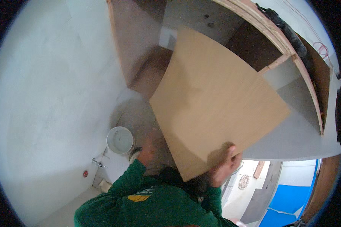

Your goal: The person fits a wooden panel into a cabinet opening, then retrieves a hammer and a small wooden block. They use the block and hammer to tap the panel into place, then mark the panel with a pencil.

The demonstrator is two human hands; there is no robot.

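Observation:
A large light-brown wooden board [212, 102] is held up and tilted in front of me, covering much of the view. My right hand [225, 166] grips its lower edge near the bottom corner, with the fingers curled over the rim. Against the board's lower left edge is my left hand [146, 148]; it is blurred and its fingers are partly hidden. Both green sleeves [140, 189] rise from the lower edge. Behind the board is an open wooden cabinet frame [276, 36] with dark inner panels.
A pale plastered wall [53, 94] fills the left side. A white bucket [119, 140] stands below, next to a small metal tap [98, 163]. A grey panel [295, 140] lies under the cabinet on the right. Blue sheeting [291, 200] and pale flooring show at the lower right.

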